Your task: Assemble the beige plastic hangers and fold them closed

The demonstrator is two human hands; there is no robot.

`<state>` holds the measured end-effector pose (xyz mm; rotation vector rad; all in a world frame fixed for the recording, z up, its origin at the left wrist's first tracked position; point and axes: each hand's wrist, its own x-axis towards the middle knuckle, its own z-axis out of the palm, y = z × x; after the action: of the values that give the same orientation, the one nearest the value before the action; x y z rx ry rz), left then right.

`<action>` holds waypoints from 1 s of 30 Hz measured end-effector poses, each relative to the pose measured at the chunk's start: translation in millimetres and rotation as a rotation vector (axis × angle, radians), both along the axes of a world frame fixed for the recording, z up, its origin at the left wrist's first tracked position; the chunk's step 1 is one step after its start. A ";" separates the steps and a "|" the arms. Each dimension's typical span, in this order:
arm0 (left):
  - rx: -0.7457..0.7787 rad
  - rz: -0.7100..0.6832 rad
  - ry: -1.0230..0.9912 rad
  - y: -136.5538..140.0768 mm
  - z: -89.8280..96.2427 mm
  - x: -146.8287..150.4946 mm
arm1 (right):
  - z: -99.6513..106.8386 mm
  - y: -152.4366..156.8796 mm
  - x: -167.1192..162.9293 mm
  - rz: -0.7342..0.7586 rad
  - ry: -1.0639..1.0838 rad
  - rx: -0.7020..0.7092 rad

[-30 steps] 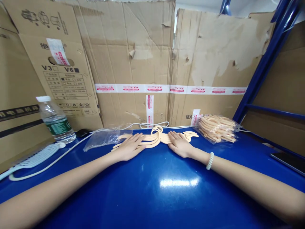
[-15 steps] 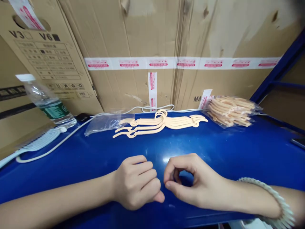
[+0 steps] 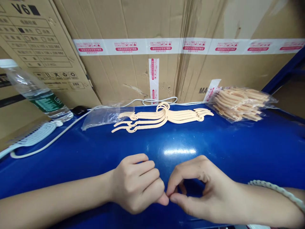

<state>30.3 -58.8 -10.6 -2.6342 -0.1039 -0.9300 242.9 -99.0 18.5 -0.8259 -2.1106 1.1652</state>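
Note:
My left hand (image 3: 140,184) is closed in a fist, back upward, with the thumb tip poking out below the curled fingers. To its right, my right hand (image 3: 202,190) is bent into a ring, thumb and forefinger close together in a pinch. Those fingertips meet the tip of my left thumb, or lie right at it. No object shows in either hand; the left palm is hidden. Farther back, several cream clothes hangers (image 3: 147,119) lie fanned in an overlapping row on the blue table (image 3: 133,143), beyond the reach of both hands.
A clear bag of similar hangers (image 3: 240,103) lies back right. An empty-looking plastic bag (image 3: 100,117) is left of the loose hangers. A water bottle (image 3: 45,98), a hairbrush (image 3: 35,135) and a white cable (image 3: 54,144) are at left. Cardboard boxes (image 3: 124,76) wall the back.
The camera view has shifted slightly closer and lower. My right fingertips have come together with the left thumb tip, where a small gap was before. The hangers lie as they were.

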 end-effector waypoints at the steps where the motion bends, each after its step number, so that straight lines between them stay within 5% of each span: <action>1: 0.001 -0.001 0.002 -0.1 -0.1 0.1 | 0.2 -0.3 0.5 0.003 -0.005 -0.002; 17: 0.013 0.043 0.076 -5.7 9.3 3.9 | 8.4 -3.0 3.0 0.077 -0.218 0.302; 25: 0.027 0.064 0.077 -7.7 9.7 5.1 | -40.0 16.3 -3.1 0.171 0.045 0.480; 30: 0.051 0.043 0.046 -6.9 9.2 6.1 | -40.0 12.0 -5.3 0.102 0.015 0.556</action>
<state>36.4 -65.7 -1.5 -2.5941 -0.1225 -0.8457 237.6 -87.0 -21.5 -0.4520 -2.3156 0.5692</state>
